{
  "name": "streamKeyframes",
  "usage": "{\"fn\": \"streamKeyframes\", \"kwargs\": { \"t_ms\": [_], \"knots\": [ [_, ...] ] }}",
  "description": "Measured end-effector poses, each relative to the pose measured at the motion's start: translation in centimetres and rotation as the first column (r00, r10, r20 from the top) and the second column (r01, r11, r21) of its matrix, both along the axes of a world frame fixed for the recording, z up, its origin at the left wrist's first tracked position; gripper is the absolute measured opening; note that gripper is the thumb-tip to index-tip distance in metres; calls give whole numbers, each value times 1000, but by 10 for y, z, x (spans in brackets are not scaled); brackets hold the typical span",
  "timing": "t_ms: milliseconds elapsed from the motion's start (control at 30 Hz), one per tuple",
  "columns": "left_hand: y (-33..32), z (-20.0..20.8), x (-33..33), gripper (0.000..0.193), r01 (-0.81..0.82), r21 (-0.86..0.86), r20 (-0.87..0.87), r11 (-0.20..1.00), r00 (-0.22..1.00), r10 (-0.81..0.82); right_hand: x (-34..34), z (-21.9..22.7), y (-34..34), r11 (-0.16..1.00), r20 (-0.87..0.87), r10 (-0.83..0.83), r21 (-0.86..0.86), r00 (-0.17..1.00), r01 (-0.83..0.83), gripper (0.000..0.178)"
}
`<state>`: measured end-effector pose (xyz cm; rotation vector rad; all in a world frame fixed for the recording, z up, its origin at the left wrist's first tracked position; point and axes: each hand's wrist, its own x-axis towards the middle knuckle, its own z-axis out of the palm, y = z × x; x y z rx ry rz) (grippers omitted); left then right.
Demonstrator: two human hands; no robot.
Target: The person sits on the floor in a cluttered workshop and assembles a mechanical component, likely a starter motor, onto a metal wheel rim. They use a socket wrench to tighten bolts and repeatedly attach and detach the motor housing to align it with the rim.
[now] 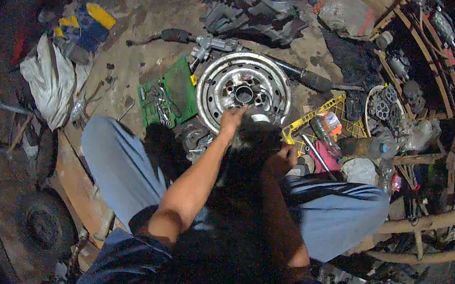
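Observation:
A silvery steel wheel rim (208, 104) lies flat on the floor in front of my crossed legs, with a dark round hub opening at its middle. Over the rim's near side is my left hand (232, 121), its fingers drawn together close to the hub opening. My right hand (281, 161) is closed in shadow, off the rim's near right edge. What either hand grips is too small or dark to make out. Between them a dark mass (252, 145) covers the rim's near part; its kind does not show.
An open green tool case (180, 88) with sockets sits left of the rim. Behind it lies a steering rack (214, 44). To the right are a yellow plastic crate (331, 106), a bottle (325, 132) and a basin of parts (384, 107). A tyre (47, 225) rests lower left.

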<state>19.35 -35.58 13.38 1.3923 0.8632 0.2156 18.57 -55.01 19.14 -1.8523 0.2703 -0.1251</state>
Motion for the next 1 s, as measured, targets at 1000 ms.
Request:
{"fn": "streamKeyframes", "kwargs": {
  "t_ms": [1000],
  "knots": [
    [-6, 57, -35, 58, -577, 578, -62, 577, 673, 737, 74, -83, 42, 830, 28, 335, 464, 942, -309, 32]
  ]
}}
